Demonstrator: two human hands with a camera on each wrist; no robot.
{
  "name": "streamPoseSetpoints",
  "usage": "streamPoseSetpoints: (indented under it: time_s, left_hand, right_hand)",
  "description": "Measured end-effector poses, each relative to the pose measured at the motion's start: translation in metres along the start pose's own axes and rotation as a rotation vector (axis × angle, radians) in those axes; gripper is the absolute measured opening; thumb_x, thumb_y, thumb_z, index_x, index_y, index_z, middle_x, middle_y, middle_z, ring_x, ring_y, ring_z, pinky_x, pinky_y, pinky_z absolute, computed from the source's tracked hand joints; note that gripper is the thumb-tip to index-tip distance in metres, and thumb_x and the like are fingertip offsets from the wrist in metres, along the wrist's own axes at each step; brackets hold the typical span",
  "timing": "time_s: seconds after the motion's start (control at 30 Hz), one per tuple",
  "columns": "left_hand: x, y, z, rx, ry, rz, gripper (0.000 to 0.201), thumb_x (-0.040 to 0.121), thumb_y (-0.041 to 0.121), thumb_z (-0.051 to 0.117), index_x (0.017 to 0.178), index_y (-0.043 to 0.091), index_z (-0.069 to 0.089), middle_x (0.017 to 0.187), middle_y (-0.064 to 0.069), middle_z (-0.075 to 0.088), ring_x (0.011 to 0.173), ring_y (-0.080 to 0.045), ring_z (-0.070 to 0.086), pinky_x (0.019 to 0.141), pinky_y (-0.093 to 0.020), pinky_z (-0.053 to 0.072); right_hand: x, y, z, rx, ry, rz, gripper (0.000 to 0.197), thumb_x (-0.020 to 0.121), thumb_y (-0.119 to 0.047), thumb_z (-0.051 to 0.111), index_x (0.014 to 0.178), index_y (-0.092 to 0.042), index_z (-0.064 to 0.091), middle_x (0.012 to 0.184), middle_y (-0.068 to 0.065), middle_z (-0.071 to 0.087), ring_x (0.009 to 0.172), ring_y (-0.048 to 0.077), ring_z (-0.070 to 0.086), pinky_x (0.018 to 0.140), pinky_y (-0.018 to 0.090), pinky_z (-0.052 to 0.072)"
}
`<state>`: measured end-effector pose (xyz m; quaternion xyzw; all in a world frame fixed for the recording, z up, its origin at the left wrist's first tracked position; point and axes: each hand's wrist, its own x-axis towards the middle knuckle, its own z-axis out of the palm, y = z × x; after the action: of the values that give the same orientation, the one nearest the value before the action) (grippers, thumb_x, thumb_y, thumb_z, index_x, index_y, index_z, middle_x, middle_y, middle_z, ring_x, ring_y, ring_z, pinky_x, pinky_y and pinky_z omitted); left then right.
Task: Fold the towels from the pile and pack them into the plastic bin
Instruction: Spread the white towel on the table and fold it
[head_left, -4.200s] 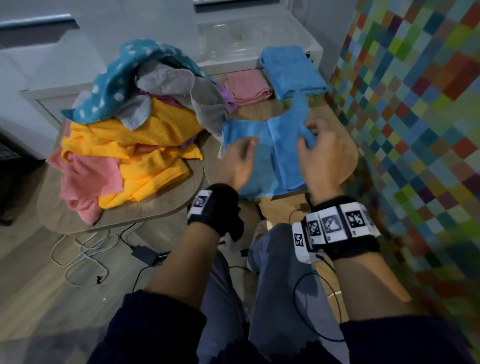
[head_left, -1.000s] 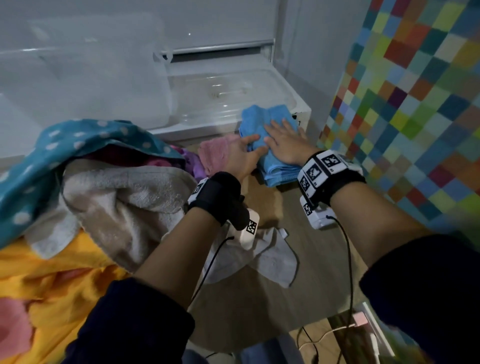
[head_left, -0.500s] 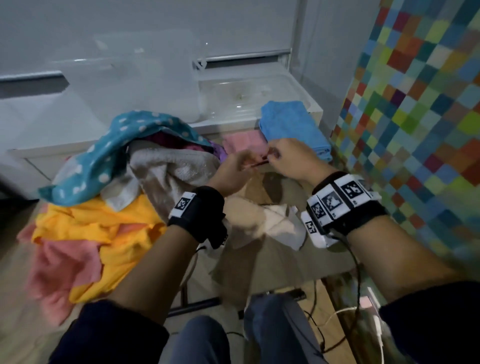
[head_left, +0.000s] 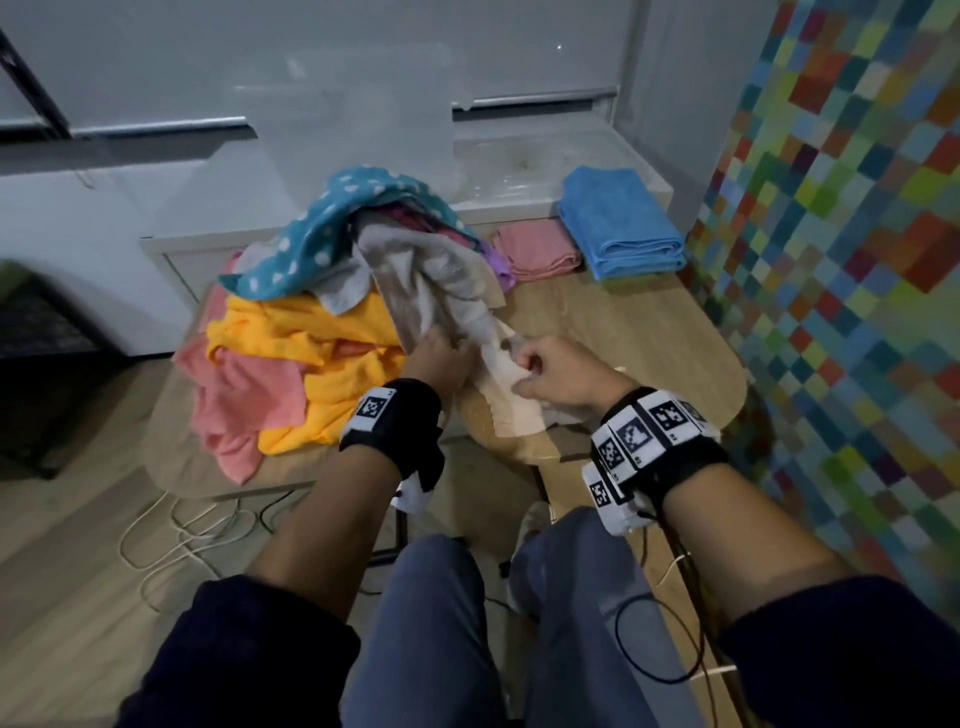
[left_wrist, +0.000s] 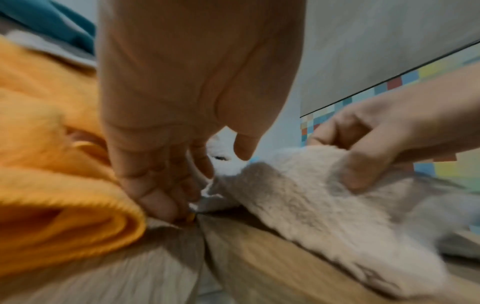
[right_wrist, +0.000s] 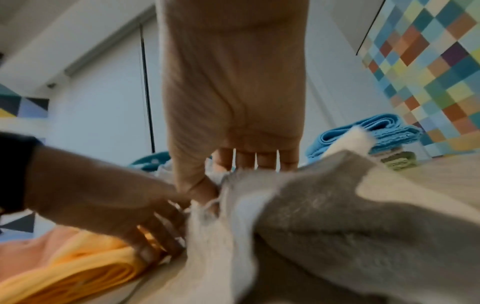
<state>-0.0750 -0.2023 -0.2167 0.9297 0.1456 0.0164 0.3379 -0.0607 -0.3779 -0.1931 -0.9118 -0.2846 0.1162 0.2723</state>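
Note:
The pile (head_left: 311, 322) on the left table holds teal dotted, yellow and pink towels. From it a grey-beige towel (head_left: 431, 280) trails down over the gap onto the right table. My left hand (head_left: 441, 358) grips that towel's edge beside the yellow towel (left_wrist: 52, 195), fingers curled down on it (left_wrist: 182, 181). My right hand (head_left: 550, 371) pinches the same grey-beige towel (left_wrist: 311, 205) a little to the right, thumb on top (right_wrist: 221, 181). A folded blue towel (head_left: 621, 223) and a folded pink towel (head_left: 535, 249) lie at the table's far end. The clear plastic bin (head_left: 343, 135) stands behind the pile.
A clear lid (head_left: 524, 156) lies on the white ledge behind the folded towels. The right table (head_left: 649, 338) shows bare wood between my hands and those towels. A mosaic wall (head_left: 857, 260) runs close on the right. Cables (head_left: 171, 530) lie on the floor; a dark crate (head_left: 36, 364) stands left.
A second ago both hands pressed on the folded blue towel. They have drawn back to the near edge and now hold the grey-beige towel pulled from the pile.

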Motion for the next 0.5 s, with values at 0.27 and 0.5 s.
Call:
streamPoseSetpoints:
  time_s: [0.27, 0.5]
  left_hand:
    - [-0.024, 0.001, 0.001, -0.443, 0.349, -0.164, 0.067, 0.084, 0.012, 0.063, 0.135, -0.005, 0.022, 0.139, -0.028, 0.022, 0.128, -0.036, 0.03, 0.095, -0.026, 0.025]
    - [-0.041, -0.014, 0.002, -0.526, 0.423, -0.167, 0.055, 0.076, -0.009, 0.054, 0.127, -0.004, 0.033, 0.131, -0.027, 0.03, 0.121, -0.036, 0.034, 0.085, -0.018, 0.029]
  right_hand:
    - [-0.031, -0.026, 0.011, 0.003, -0.326, 0.096, 0.032, 0.082, -0.005, 0.054, 0.053, -0.018, 0.054, 0.056, -0.002, 0.049, 0.051, 0.009, 0.041, 0.05, 0.02, 0.034]
    - [0.007, -0.009, 0.019, 0.007, 0.217, 0.111, 0.015, 0.087, -0.008, 0.051, 0.088, 0.0, 0.064, 0.093, 0.017, 0.067, 0.087, 0.029, 0.061, 0.079, 0.037, 0.05]
